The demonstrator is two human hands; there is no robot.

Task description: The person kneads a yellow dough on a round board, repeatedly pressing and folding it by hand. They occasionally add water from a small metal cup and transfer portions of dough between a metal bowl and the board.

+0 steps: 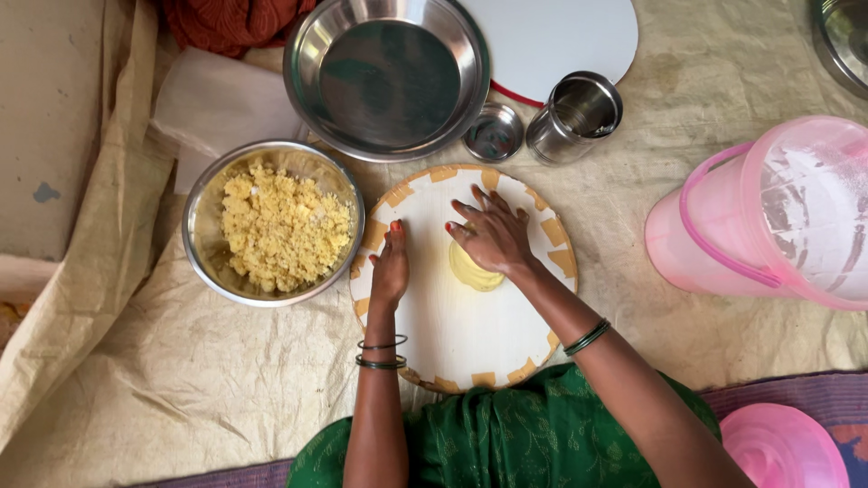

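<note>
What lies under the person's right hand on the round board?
A flattened piece of pale yellow dough lies on the round board, showing below the palm of the right hand. The hand covers its upper part, so its full shape cannot be seen.

Bowls, cup and pink tub around the work spot

A steel bowl of yellow crumbly filling (276, 226) sits left; an empty steel basin (389, 72), small steel lid (494, 133) and steel cup (575, 117) lie beyond; a pink bucket (768, 217) lies right.
</note>
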